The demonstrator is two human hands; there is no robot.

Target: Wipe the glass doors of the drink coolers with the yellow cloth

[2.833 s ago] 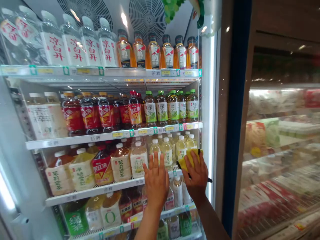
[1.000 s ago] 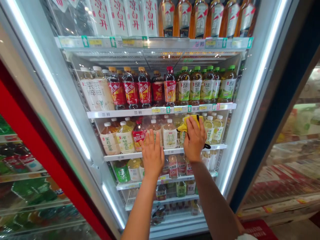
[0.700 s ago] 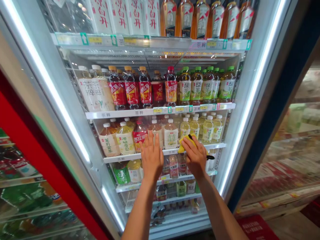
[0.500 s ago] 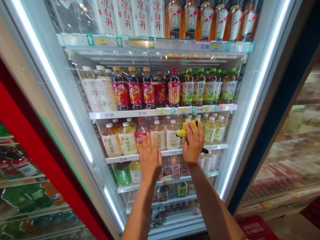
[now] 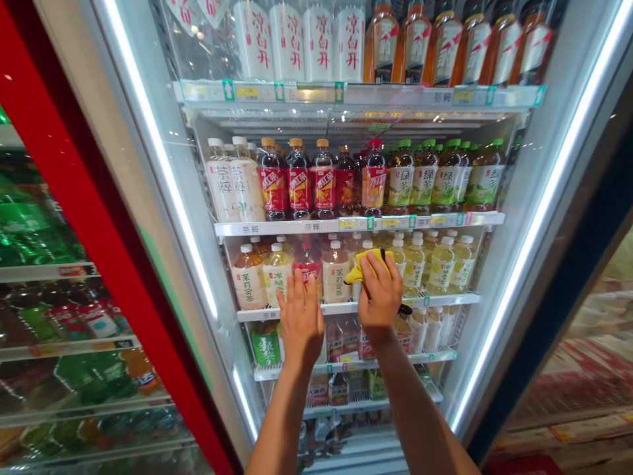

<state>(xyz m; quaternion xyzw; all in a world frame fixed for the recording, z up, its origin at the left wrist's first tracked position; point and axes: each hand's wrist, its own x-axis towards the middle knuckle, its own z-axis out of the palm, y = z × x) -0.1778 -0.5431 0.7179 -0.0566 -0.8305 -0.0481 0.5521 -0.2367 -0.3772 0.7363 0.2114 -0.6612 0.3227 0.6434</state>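
Observation:
My right hand [image 5: 380, 293] is closed around a bunched yellow cloth [image 5: 364, 265] with dark edging. It is in front of the drinks cooler's third visible shelf and covers part of a pale bottle. My left hand [image 5: 301, 320] is raised to the left of it, fingers stretched out and palm forward, holding nothing. Its fingertips overlap a red-labelled bottle [image 5: 307, 260]. Faint reflections suggest a glass pane between my hands and the bottles; whether either palm touches it I cannot tell. A white-capped bottle [image 5: 336, 272] shows between the two hands.
Red-labelled tea bottles [image 5: 299, 185] and green-capped bottles [image 5: 400, 175] fill the shelf above. White bottles [image 5: 287, 43] and amber bottles [image 5: 413, 43] stand at the top. A red frame [image 5: 99, 218] borders another cooler at left. Bright light strips [image 5: 158, 152] line the sides.
The view has swung left, so the shelves appear farther right. Against the bottles, my right hand with the cloth has moved left. My left hand stays spread near the red-labelled bottle, slightly lower.

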